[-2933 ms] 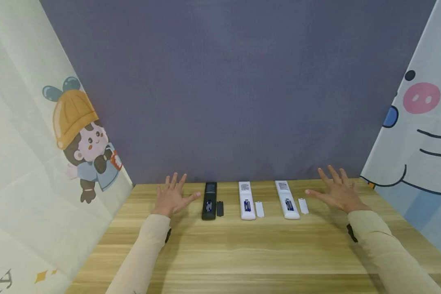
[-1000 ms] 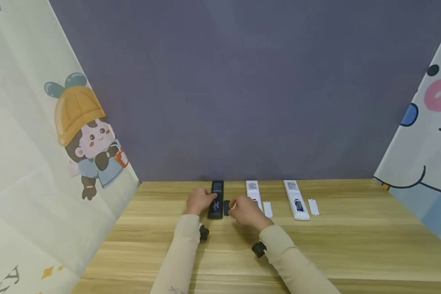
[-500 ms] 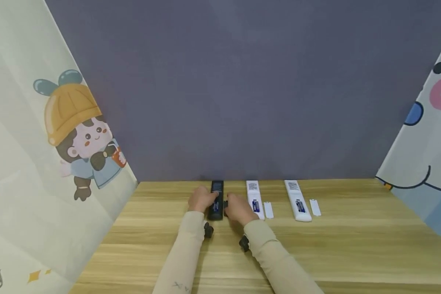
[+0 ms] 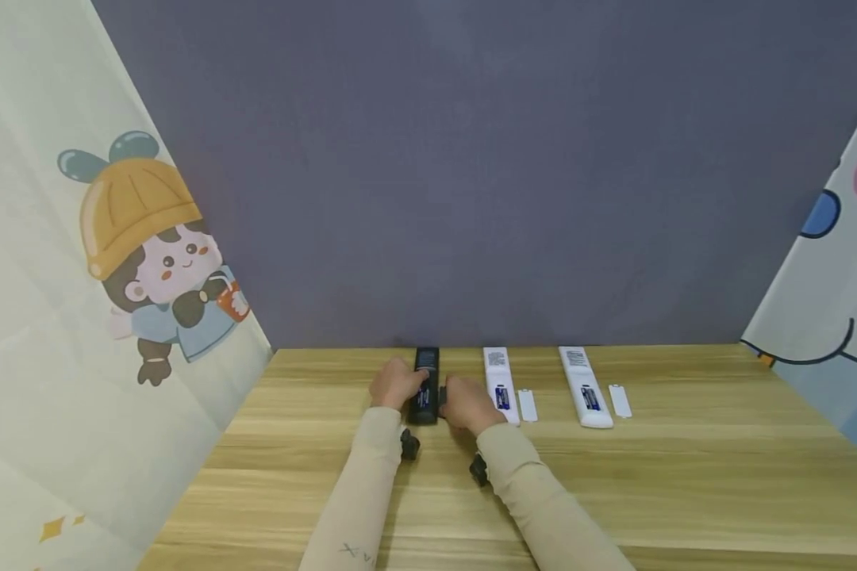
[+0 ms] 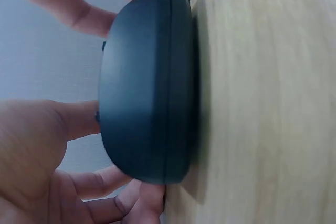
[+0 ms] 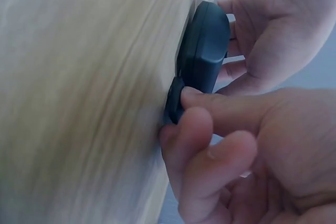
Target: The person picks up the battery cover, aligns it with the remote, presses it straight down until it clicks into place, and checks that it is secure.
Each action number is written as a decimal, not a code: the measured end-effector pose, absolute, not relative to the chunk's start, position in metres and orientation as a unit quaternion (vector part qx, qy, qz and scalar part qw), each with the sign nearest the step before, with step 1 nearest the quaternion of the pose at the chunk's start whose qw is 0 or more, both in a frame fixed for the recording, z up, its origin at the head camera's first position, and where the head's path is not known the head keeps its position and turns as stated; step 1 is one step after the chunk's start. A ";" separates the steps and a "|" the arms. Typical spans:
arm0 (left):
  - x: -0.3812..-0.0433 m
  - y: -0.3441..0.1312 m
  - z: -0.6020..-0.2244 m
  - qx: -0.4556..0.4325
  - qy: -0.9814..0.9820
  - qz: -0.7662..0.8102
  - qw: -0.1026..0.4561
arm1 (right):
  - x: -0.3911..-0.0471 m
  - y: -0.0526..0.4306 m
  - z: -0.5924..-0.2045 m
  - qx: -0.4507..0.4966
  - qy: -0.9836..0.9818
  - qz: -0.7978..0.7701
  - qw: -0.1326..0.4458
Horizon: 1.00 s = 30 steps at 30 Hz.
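- The left hand (image 4: 394, 386) grips the black remote (image 5: 144, 87), thumb on its top face, fingers bent against its left side.
- The right hand (image 4: 469, 403) pinches a black cover (image 6: 175, 99) between thumb and finger, just right of the black remote; whether the two touch, I cannot tell.
- The black remote lies on the wooden table (image 4: 614, 492).
- Right of it, past the black cover, lies the nearer white remote (image 4: 496, 373), a loose white cover (image 4: 528, 405) beside it.
- Farther right of the black remote lies the second white remote (image 4: 578, 381).
- Behind the black remote rises a grey panel (image 4: 471, 182).
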<state>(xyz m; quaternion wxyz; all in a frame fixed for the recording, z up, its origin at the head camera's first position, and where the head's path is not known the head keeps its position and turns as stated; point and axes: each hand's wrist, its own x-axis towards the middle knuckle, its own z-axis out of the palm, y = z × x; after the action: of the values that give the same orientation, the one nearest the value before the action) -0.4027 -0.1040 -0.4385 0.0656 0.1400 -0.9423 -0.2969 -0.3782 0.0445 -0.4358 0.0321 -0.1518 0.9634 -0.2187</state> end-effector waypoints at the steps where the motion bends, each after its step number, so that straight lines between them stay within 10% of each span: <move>1: -0.403 -0.104 -0.439 0.142 -0.942 -0.297 0.066 | -0.378 0.045 -0.436 -0.151 0.963 -0.220 0.026; 30: -0.401 -0.102 -0.441 0.179 -0.919 -0.348 0.045 | -0.379 0.053 -0.431 -0.152 0.954 -0.250 -0.065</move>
<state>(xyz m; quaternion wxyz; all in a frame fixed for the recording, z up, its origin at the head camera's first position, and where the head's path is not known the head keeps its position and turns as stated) -0.4007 -0.1016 -0.4415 0.0448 0.1787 -0.9191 -0.3484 -0.3794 0.0526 -0.4308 -0.0651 -0.1521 0.9541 -0.2495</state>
